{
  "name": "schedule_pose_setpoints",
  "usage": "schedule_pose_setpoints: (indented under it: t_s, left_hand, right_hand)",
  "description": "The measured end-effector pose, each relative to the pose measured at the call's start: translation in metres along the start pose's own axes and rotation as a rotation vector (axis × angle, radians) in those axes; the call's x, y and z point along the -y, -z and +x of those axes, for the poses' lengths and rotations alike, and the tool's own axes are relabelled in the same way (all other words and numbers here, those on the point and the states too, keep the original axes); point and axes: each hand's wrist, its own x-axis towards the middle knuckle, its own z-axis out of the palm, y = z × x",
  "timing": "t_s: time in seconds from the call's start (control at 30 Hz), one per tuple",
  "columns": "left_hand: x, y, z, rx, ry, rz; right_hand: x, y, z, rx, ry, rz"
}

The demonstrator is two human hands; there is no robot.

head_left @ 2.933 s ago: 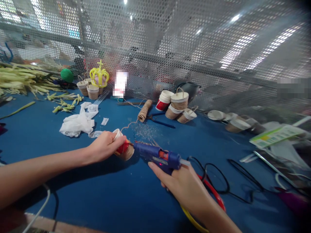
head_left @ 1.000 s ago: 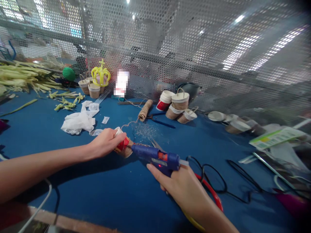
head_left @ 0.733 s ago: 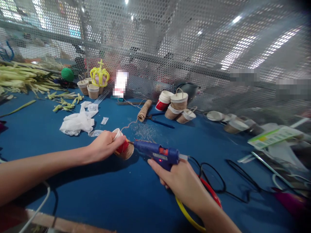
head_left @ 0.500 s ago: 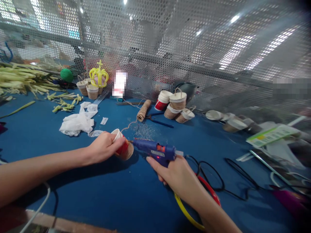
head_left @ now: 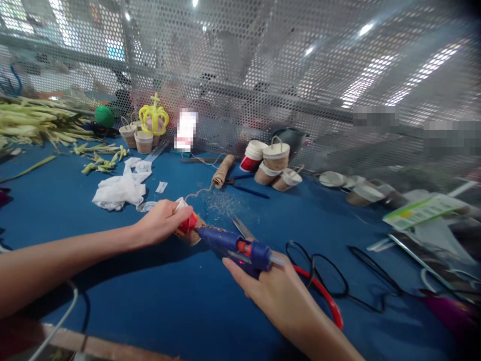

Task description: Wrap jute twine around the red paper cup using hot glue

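With my left hand's (head_left: 161,225) fingers closed around the tilted paper cup (head_left: 188,223) over the blue tabletop (head_left: 176,301), I seemingly steady its twine (head_left: 194,240) for the glue gun (head_left: 222,240) that my right hand (head_left: 276,288) grips, fingers wrapped.

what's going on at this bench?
A person's left hand holds a red-and-white cup partly wrapped in brown twine. The right hand grips a blue plastic glue gun, its nozzle at the cup's side; whether it touches is hard to tell. A strand runs toward the cup from a brown twine roll on the blue tabletop. Brown-wrapped, white-rimmed cups sit farther back.
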Motion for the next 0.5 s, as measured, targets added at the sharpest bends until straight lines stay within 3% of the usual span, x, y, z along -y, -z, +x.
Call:
schedule_pose_setpoints:
  t_s: [0.2, 0.5]
  left_hand:
    - [0.0016, -0.0001, 0.0009, 0.047, -0.005, -0.093]
    - [0.0013, -0.0005, -0.0042, -0.048, -0.088, 0.158]
  right_hand:
    - [0.0026, 0.0016, -0.0006, 0.080, -0.020, -0.026]
    - [0.0002, 0.0072, 0.0083, 0.070, -0.237, 0.063]
